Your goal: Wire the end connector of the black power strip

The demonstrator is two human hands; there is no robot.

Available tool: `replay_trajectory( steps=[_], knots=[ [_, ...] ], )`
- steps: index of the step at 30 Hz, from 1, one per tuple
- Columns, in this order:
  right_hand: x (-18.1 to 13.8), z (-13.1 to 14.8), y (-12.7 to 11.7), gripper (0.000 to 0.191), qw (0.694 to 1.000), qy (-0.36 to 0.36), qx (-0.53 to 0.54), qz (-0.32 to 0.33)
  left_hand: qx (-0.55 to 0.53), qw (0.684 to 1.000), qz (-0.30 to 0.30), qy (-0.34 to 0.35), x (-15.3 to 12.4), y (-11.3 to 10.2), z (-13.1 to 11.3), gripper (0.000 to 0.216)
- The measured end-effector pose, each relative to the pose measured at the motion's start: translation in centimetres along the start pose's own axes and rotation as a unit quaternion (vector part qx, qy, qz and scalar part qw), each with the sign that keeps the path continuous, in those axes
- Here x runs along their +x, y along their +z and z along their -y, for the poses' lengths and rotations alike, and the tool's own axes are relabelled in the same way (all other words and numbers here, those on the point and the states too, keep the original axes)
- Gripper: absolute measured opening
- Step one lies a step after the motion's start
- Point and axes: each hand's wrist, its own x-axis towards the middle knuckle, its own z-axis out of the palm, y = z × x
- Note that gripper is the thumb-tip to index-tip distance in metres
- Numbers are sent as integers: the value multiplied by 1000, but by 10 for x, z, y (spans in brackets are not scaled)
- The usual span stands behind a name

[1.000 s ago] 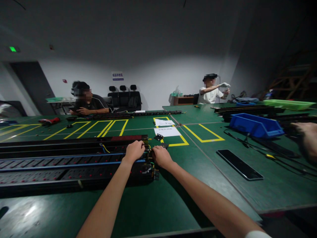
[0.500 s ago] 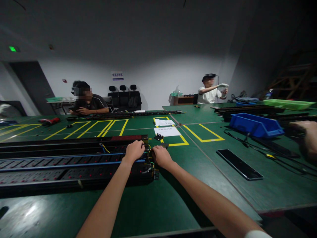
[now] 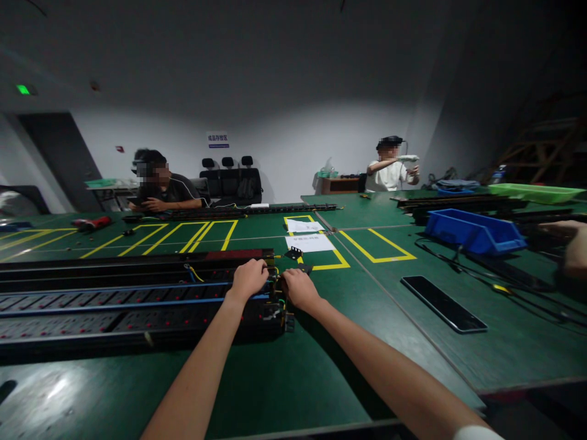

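Several long black power strips (image 3: 174, 319) with rows of sockets and red dots lie side by side, reaching in from the left. Blue lines run along them. At their right end, my left hand (image 3: 250, 278) is closed over one strip from above, fingers curled round its end. My right hand (image 3: 300, 289) faces it just past that end, fingers bent together; what they pinch is hidden. Loose yellow and green wires (image 3: 280, 304) show at the strip ends between and below my hands. A small black bracket (image 3: 294, 252) lies just beyond my right hand.
Right of my hands lies a phone (image 3: 443, 304), with black cables (image 3: 509, 293) and a blue bin (image 3: 474, 232) behind it. Paper sheets (image 3: 312, 243) lie ahead. Another person's hand (image 3: 571, 244) enters at the right edge. Two people sit across the green table (image 3: 367, 342).
My hands hold nearly the same place; the right one has shifted very slightly. The far-right person's arms have moved, and the hand at the right edge has changed pose a little.
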Motion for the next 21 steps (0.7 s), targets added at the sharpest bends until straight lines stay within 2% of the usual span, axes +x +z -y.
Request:
replay_trajectory(
  steps=[21],
  knots=[
    [0,0,0,21,1000,0,0,0,5,1000,-8,4,0,3,2,28]
  ],
)
